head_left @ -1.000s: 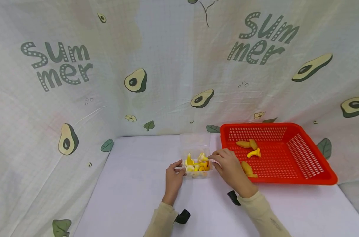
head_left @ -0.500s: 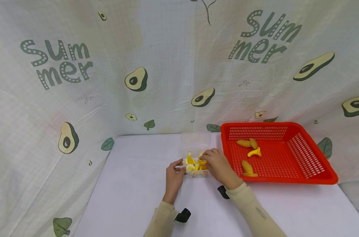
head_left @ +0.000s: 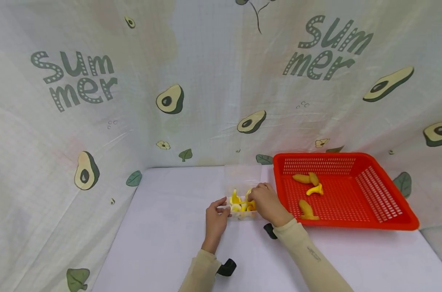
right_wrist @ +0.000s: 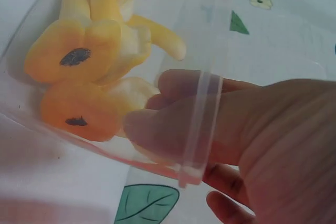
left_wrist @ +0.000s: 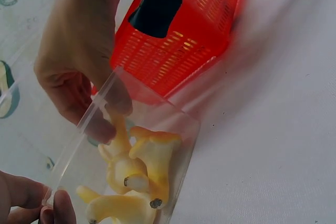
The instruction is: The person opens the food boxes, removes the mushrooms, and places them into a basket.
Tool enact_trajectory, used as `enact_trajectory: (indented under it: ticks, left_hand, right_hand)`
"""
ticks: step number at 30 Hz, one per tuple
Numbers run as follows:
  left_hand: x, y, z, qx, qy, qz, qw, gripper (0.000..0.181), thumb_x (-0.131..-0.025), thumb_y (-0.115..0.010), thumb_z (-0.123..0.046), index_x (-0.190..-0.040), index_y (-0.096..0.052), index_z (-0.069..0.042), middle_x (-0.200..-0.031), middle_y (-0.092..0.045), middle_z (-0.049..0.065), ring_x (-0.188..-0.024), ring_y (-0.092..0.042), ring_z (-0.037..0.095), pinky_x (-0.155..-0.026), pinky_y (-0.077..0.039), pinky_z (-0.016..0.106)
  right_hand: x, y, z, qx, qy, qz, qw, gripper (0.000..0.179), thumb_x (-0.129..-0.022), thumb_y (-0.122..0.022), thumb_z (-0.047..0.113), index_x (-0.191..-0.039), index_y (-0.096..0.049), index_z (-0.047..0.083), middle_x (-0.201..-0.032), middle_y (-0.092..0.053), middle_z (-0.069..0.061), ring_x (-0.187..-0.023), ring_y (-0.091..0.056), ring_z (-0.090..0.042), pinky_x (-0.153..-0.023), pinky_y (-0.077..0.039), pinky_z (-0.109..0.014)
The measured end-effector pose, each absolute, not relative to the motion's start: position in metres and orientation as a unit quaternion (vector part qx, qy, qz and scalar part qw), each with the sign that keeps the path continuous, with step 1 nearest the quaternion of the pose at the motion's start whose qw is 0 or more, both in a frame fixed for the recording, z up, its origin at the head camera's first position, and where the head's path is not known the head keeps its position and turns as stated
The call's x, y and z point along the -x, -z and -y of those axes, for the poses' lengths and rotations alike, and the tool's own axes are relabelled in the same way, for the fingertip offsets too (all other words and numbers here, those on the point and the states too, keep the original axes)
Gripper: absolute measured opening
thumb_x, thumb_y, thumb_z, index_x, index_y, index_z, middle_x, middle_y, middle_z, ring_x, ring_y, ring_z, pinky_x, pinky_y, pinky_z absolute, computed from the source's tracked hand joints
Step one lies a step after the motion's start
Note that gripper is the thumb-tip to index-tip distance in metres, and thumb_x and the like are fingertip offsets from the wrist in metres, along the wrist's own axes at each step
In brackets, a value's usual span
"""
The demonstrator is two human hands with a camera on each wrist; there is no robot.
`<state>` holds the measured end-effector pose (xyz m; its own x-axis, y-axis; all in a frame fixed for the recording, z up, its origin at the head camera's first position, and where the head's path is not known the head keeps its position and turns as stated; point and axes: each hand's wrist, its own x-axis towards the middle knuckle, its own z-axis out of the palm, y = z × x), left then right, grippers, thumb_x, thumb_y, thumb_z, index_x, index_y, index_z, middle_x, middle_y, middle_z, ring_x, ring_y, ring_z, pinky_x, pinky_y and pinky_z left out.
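Note:
A clear plastic box [head_left: 240, 215] full of yellow, mushroom-shaped pieces stands on the table in the head view. My left hand [head_left: 216, 221] pinches the box's left rim, its fingers [left_wrist: 64, 208] also in the left wrist view. From the right, my right hand [head_left: 269, 204] reaches over the rim into the box. Its thumb and finger pinch a yellow mushroom [left_wrist: 122, 142] by its pale part; the orange end [right_wrist: 79, 114] shows through the wall in the right wrist view. Other yellow mushrooms [left_wrist: 157, 161] lie against it, several with dark tips.
The clear lid [head_left: 243, 174] stands open behind the box. To the right, a red perforated basket [head_left: 346, 202] holds a yellow mushroom [head_left: 315, 189] and brown, elongated pieces [head_left: 306, 209]. A patterned cloth [head_left: 206, 61] hangs along the table's back edge.
My right hand has moved left from the box's right rim, and its fingers have gone down into the box among the mushrooms. The left hand stays at the left rim.

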<state>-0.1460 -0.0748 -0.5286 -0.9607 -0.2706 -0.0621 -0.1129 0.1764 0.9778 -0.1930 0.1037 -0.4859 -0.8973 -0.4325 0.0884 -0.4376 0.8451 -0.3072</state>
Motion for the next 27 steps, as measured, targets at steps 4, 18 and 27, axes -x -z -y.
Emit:
enact_trajectory:
  ticks: [4,18,27]
  left_hand:
    - [0.1452,0.5299,0.0742,-0.122,0.628,0.766,0.064,0.037,-0.095,-0.069,0.006,-0.132,-0.068,0.008,-0.113,-0.065,0.020,-0.080,-0.062,0.016,-0.077,-0.068,0.044]
    - [0.1454,0.5309,0.0744,-0.120,0.630,0.764,0.069,0.037,-0.094,-0.068,0.007,-0.131,-0.068,0.009,-0.112,-0.066,0.020,-0.078,-0.062,0.015,-0.075,-0.068,0.042]
    - [0.1450,0.5305,0.0748,-0.116,0.633,0.763,0.069,0.037,-0.094,-0.068,0.008,-0.131,-0.068,0.009,-0.112,-0.066,0.020,-0.077,-0.063,0.015,-0.077,-0.067,0.047]
  right_hand:
    - [0.1973,0.4893,-0.1032,-0.224,-0.154,0.962,-0.005,0.015,-0.085,-0.084,-0.001,-0.094,-0.087,0.010,-0.097,-0.080,-0.006,-0.096,-0.064,-0.029,-0.109,-0.047,-0.051]
    - [0.2034,0.4912,-0.1023,-0.231,-0.149,0.961,-0.017,0.017,-0.085,-0.084,0.000,-0.098,-0.086,0.012,-0.094,-0.078,-0.005,-0.093,-0.062,-0.027,-0.107,-0.048,-0.049]
    - [0.2022,0.4938,-0.1084,-0.243,-0.140,0.959,0.051,0.020,-0.086,-0.081,-0.004,-0.099,-0.085,0.010,-0.097,-0.076,-0.007,-0.100,-0.061,-0.031,-0.112,-0.046,-0.055]
